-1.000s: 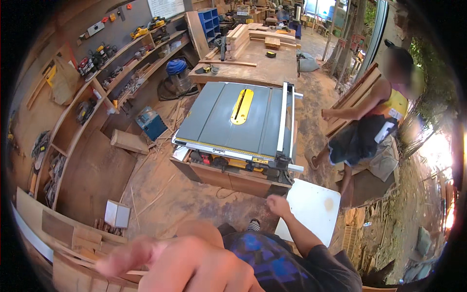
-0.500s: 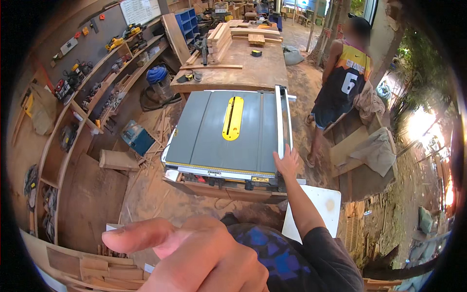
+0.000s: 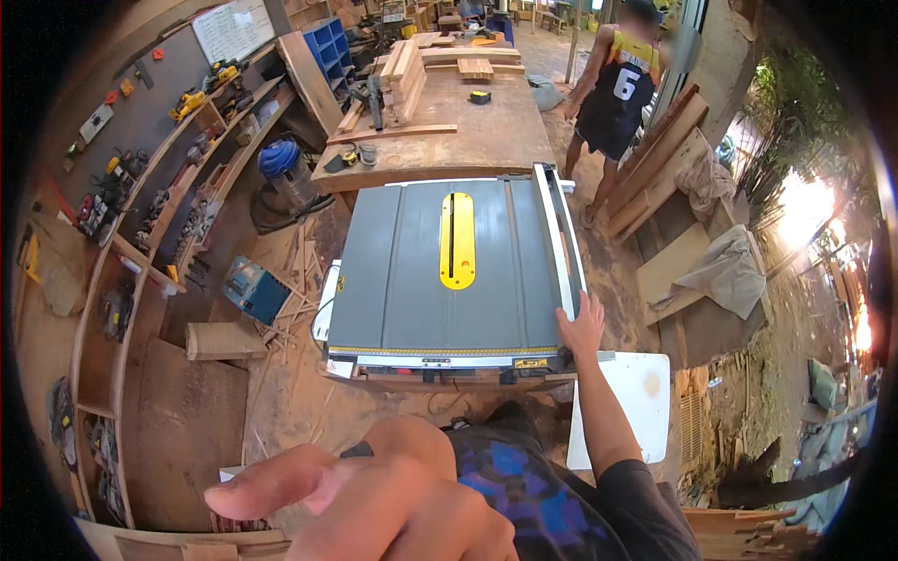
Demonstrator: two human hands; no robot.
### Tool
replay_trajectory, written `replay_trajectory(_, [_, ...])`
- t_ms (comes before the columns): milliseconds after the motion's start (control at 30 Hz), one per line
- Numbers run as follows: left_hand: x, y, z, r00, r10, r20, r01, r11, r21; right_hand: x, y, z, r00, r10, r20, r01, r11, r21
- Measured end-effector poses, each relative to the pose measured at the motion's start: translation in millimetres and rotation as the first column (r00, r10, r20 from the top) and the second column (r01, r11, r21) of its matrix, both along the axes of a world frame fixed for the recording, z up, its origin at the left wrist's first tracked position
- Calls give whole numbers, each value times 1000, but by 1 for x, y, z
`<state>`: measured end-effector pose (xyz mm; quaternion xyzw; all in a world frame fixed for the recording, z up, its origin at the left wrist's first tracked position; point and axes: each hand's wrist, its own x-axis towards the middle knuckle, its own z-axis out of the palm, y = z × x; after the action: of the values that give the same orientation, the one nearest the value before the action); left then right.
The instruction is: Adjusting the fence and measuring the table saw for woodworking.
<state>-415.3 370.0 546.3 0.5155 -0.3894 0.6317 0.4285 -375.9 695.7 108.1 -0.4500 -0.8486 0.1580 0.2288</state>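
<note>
A table saw (image 3: 374,271) with a grey top stands in front of me, its yellow throat plate (image 3: 457,266) set around a dark slot. Along the right side of the top runs a pale metal rip fence (image 3: 561,234). At the fence's near end is my right hand (image 3: 586,325), with the thumb on its inner side and the fingers over its outer side. Close to the camera, my left hand (image 3: 393,500) is large in the lower middle. One digit points left, the others are curled, and nothing shows in them; their tips are partly hidden.
Beyond the saw, a wooden workbench (image 3: 505,117) bears stacked boards (image 3: 404,84) and tape measures. A person (image 3: 617,84) stands at the back right. Tool shelves (image 3: 173,150) line the left wall, near a blue-lidded shop vacuum (image 3: 283,168). A white panel (image 3: 622,411) lies right of the saw.
The view has shifted, so the saw appears further right and lower. The person has moved farther back. My right hand stays at the fence; my left hand stays raised near the camera.
</note>
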Motion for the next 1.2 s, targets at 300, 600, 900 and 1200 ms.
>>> replay_trajectory(300, [-31, -12, -30, 979, -195, -61, 178, 960, -215, -4, -1, 1, 998, 42, -53, -40, 999, 30])
replay_trajectory(600, [-34, -44, -21, 986, -167, 7, 155, 903, -401, -4, -4, 4, 998, 27, 48, -27, 1000, -14])
replay_trajectory(900, [-17, -61, -23, 1000, -8, -9, 2, 846, -534, 1, -7, 5, 1000, -7, 22, 7, 1000, -1])
replay_trajectory(1200, [4, -43, -22, 987, -112, 114, 155, 844, -514, -2, -3, 5, 1000, 15, 2, -15, 999, -34])
